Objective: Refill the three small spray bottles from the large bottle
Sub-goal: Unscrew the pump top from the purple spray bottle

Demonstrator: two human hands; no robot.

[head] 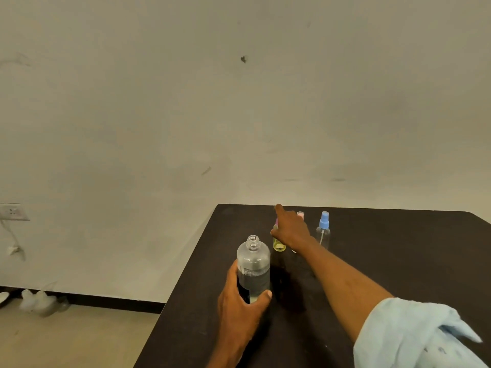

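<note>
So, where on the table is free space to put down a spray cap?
The table is bare to the right of the blue-capped bottle, out to the right edge, and also between the right forearm and that edge. It is crowded at the far left, where the right hand covers the yellow bottle near the large bottle.

On the table [398,274], the large bottle [253,264] stands upright near the left edge, nearest the person, with the left hand [240,306] wrapped around its lower part. Behind it and a little to the right, three spray bottles stand in a row across the table: the left bottle [278,244], the middle bottle [300,215] and the right bottle [323,231]. The right hand [291,231] lies over the left and middle bottles, hiding most of both. The wall [239,102] stands behind the table, the floor [66,338] to its left.
</note>
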